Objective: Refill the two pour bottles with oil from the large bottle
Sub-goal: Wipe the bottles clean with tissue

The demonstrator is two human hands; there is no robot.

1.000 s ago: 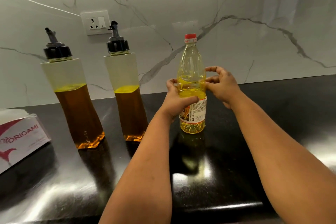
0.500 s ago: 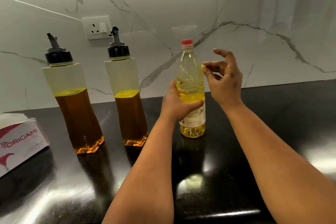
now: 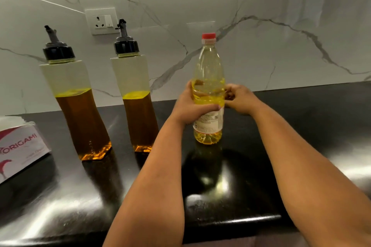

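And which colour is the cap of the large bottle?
Red cap, seen in the head view.

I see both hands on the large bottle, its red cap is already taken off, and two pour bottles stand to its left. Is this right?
Not quite. The head view shows the red cap still on the large bottle. The rest holds: the left hand and right hand are on it, and two pour bottles stand to its left.

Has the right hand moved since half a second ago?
Yes. The right hand came down from near the large bottle's shoulder to its middle.
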